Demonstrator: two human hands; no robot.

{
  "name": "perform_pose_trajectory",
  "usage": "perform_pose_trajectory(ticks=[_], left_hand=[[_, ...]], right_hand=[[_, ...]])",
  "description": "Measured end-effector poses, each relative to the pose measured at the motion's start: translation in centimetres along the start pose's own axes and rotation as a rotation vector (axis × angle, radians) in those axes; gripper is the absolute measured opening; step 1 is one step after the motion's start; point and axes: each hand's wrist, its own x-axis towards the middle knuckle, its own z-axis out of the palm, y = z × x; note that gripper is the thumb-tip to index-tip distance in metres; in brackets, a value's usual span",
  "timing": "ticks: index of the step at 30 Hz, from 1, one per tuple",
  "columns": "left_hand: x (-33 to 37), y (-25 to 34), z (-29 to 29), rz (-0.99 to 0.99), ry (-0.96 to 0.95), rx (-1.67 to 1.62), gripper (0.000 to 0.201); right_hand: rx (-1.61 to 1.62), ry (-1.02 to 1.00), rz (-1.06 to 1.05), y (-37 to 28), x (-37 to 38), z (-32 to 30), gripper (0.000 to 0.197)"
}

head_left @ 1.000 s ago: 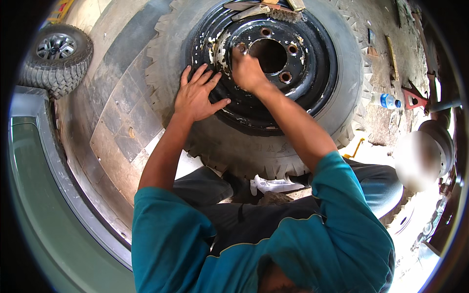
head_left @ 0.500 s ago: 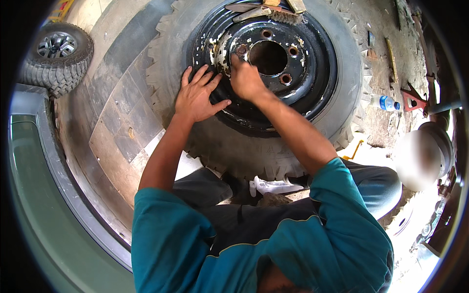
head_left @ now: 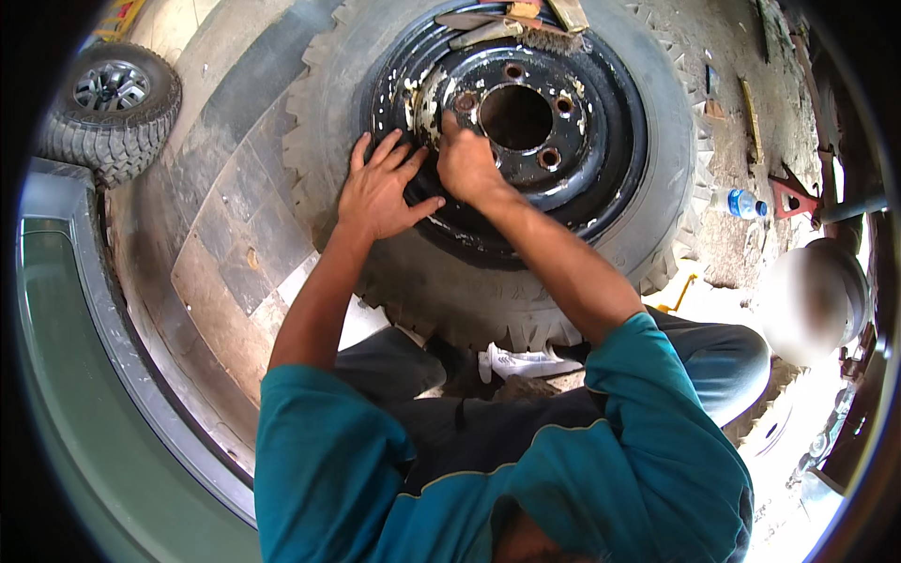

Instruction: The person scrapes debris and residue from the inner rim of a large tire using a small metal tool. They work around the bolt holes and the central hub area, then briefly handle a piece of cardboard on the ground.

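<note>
A large tyre (head_left: 324, 103) lies flat in front of me around a black steel rim (head_left: 615, 155), whose paint is chipped to white in patches. Spread fingers of my left hand (head_left: 380, 192) rest at the rim's near left edge, the palm over the tyre's sidewall. My right hand (head_left: 467, 169) is closed in a fist against the rim, left of its round centre hole. Whatever it may grip is hidden by the fingers. On the rim's far side lie a bristle brush (head_left: 554, 39) and a flat-bladed tool (head_left: 488, 34), with wooden pieces beside them.
Another wheel (head_left: 117, 108) with a chunky tread lies at the far left. A green panel (head_left: 70, 310) with a grey border curves along my left side. To the right are a plastic bottle (head_left: 744, 204), a red stand (head_left: 793, 197) and a stick (head_left: 752, 120).
My right hand has shifted slightly toward me and to the left along the rim. The left hand stays spread in nearly the same place.
</note>
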Motion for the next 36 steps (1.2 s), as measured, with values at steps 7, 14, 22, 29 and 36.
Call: perform_pose_trajectory(ticks=[7,14,22,29,36], left_hand=[[-0.2,-0.3,0.8,0.010,0.042,-0.011,0.085],[-0.5,0.0,0.4,-0.008,-0.004,0.013,0.086],[-0.4,-0.1,0.4,-0.007,-0.005,0.026,0.086],[-0.5,0.0,0.2,-0.020,-0.029,0.031,0.086],[-0.6,-0.3,0.5,-0.012,0.032,0.013,0.083]], right_hand=[[0.020,-0.072,0.065,-0.6,1.0,-0.8,0.030],[0.085,-0.148,0.122,-0.9,1.8,-1.5,0.036],[0.062,-0.115,0.151,-0.7,2.0,-0.9,0.036],[0.106,-0.050,0.189,-0.4,5.0,-1.7,0.033],[0.130,-0.158,0.257,-1.5,6.3,-3.7,0.045]])
